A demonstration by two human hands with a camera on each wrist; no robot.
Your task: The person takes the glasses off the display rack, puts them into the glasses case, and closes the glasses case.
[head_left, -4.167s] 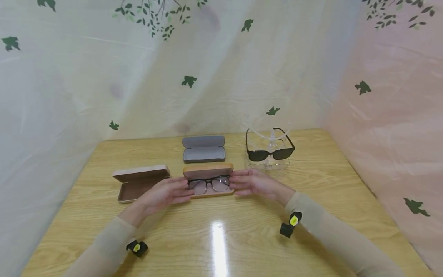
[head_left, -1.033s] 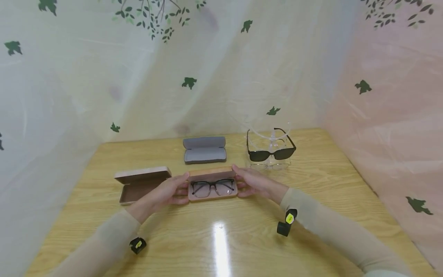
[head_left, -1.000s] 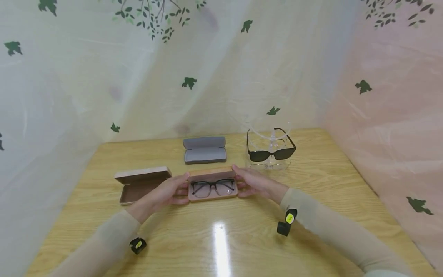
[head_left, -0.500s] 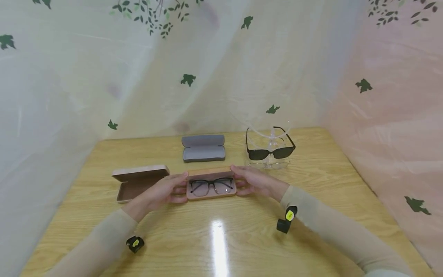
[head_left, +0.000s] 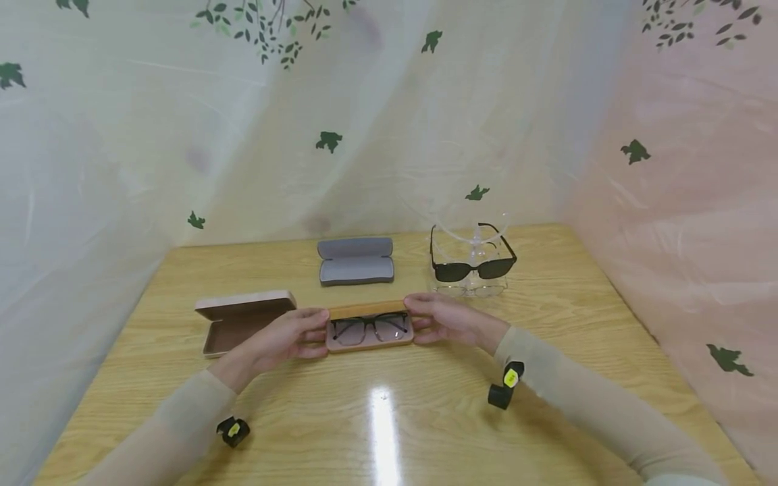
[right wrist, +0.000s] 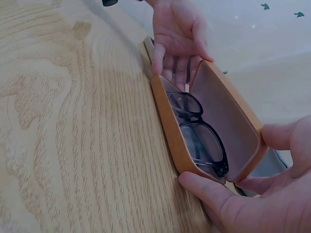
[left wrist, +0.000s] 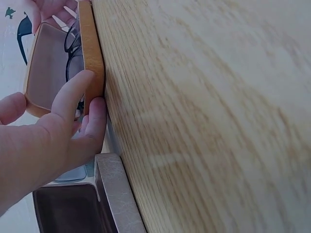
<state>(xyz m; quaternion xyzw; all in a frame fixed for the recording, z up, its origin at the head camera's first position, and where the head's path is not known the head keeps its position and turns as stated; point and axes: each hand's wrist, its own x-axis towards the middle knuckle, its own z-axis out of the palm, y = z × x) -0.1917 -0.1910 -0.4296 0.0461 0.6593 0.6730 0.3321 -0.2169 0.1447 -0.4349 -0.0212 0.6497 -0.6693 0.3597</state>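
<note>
An orange-tan glasses case (head_left: 367,310) sits on the wooden table in the middle of the head view, its lid tipped partway down. Inside lie black-framed eyeglasses (head_left: 349,331), lenses facing front with the temples folded behind; the right wrist view shows these glasses (right wrist: 206,141) in the pinkish lining. My left hand (head_left: 282,343) grips the left end of the case, thumb on the lid and fingers along the base, as the left wrist view shows. At the other end my right hand (head_left: 452,320) holds the case likewise, its thumb at the lid corner.
A brown-lined case (head_left: 243,329) stands open beside my left hand. Behind the middle one is an open grey case (head_left: 356,270). At the back right, a clear stand carries black sunglasses (head_left: 474,271) above thin-rimmed glasses (head_left: 468,291). Fabric walls (head_left: 389,121) enclose the table.
Earlier my hands were at the sides of the glasses in the wide-open case. They then moved to the case ends, the case came slightly nearer, and the lid has now tilted further down.
</note>
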